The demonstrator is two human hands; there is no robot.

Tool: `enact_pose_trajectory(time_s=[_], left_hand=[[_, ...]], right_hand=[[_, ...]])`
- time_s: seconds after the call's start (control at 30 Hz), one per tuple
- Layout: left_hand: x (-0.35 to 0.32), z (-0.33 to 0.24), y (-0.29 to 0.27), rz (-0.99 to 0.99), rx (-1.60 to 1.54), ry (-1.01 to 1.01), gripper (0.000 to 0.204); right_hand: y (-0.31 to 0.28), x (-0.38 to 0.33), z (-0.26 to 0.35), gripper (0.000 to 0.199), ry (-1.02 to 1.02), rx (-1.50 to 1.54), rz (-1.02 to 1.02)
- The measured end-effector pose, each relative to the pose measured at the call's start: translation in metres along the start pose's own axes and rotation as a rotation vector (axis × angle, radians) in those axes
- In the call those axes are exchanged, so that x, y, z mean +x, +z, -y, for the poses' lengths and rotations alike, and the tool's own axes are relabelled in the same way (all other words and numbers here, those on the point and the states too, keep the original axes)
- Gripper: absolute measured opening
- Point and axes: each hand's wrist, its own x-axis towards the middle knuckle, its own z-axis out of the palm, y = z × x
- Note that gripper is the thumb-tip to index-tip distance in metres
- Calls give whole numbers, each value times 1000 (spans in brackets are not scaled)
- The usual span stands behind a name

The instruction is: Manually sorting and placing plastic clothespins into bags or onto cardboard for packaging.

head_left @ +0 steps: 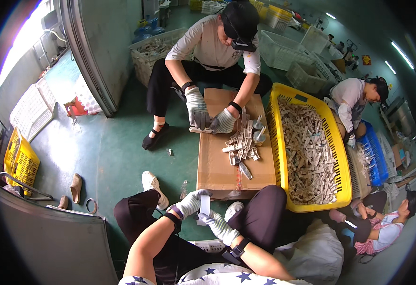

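My left hand [189, 204], in a striped work glove, is closed on the upper end of a pale, flat rectangular piece [205, 204]. My right hand [223, 230], gloved alike, has its fingers closed at the lower end of that same piece, above my lap. Just beyond my hands stands a brown cardboard box [215, 166]. On its top lie a pile of pale plastic parts [241, 144], a grey-bladed tool [245, 170] and small bottles [259, 136] with nozzles. Across the box, a co-worker's gloved hands grip another pale part.
A yellow crate [343, 178] full of pale parts stands right of the box. Beyond it a person sits by a blue crate [378, 156]; another sits at lower right. A white sack [314, 254] lies by my right leg. Clogs [76, 188] and a tape roll [91, 205] are on the floor at left.
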Motion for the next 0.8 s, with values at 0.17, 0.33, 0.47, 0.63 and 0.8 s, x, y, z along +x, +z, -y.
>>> enact_pose_trajectory(time_s=[0.17,0.33,0.47,0.63,0.8], left_hand=[[-11,6,-7,25,118,-96,35],[-10,13,-13,103,41,-118,41],[-10,24,-15,156,6,-90,43],[-13,16,-10,109,39,-119,41],[-9,26,-11,101,107,-47,40]], right_hand=[[11,-10,1,32,10,-8,2],[10,-10,0,34,47,-3,-26],[10,-14,3,37,78,-28,-27],[12,-14,2,38,70,-15,-26],[11,-12,-2,35,61,-54,-6]])
